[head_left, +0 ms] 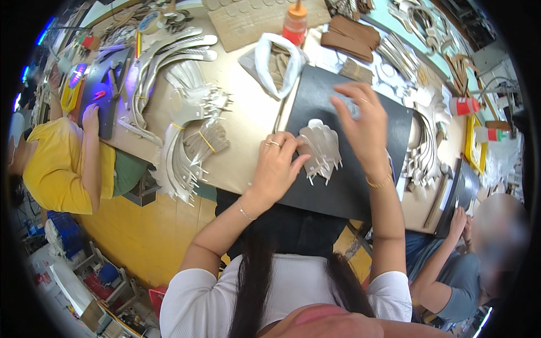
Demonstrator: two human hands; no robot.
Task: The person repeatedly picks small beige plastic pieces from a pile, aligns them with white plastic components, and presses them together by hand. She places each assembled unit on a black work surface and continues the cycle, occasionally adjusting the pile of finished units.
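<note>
Working: you are pressing and arranging a fan of pale, shell-shaped cut pieces [321,147] on a black mat [338,186] at the centre of the frame.
Left hand: your left hand [276,163] is lying flat on the left edge of the fan, fingers narrow and together, pinning it down so that, by the look of it, the stack is not sliding while the other hand is at work.
Right hand: your right hand [363,121] is hovering just above and right of the fan with fingers spread wide and curved; I cannot tell whether it is pinching anything.
Where the piece is: the fan is sitting mid-frame on the mat, its thin prongs pointing toward the lower edge, touching your left fingertips.
Mat: it is lying tilted across the near edge of the counter [248,118], probably giving you a dark, smooth ground against which the pale pieces are showing clearly.
Left of centre: bundles of long curved pale strips [186,141] are lying banded together, well apart from your hands.
Top centre: an orange-capped glue bottle [295,25] is standing upright beside an open white bag [273,62], near enough to reach.
Far left: a person in a yellow shirt [62,169] is leaning over another dark mat.
Lower right: another person's hand [457,222] is resting at the counter edge.
</note>
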